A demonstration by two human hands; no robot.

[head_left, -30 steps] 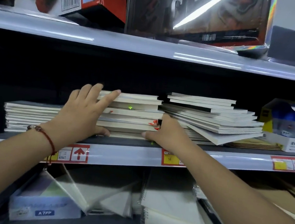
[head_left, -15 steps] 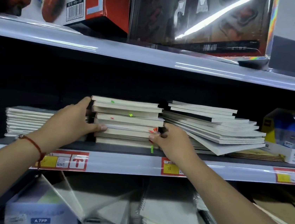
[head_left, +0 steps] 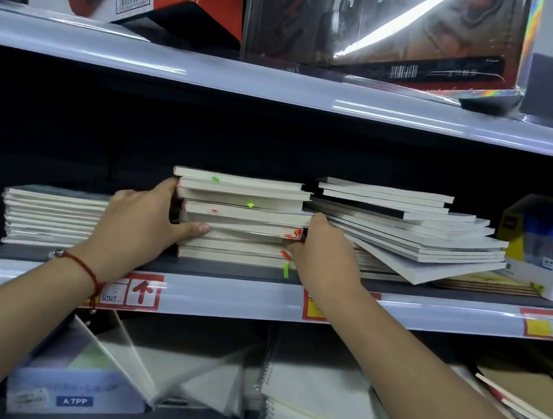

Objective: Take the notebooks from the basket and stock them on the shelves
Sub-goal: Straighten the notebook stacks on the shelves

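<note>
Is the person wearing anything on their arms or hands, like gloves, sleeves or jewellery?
No gloves and no sleeves show: both forearms are bare as far as the picture reaches. The left hand has a thin red cord bracelet round the wrist, with a small pale bead and a short knotted tail hanging down. The right hand and its wrist carry nothing that can be seen: no ring, watch or band.

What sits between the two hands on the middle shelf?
In the head view, the middle stack of notebooks sits between the left hand and right hand, each hand touching one end.
</note>
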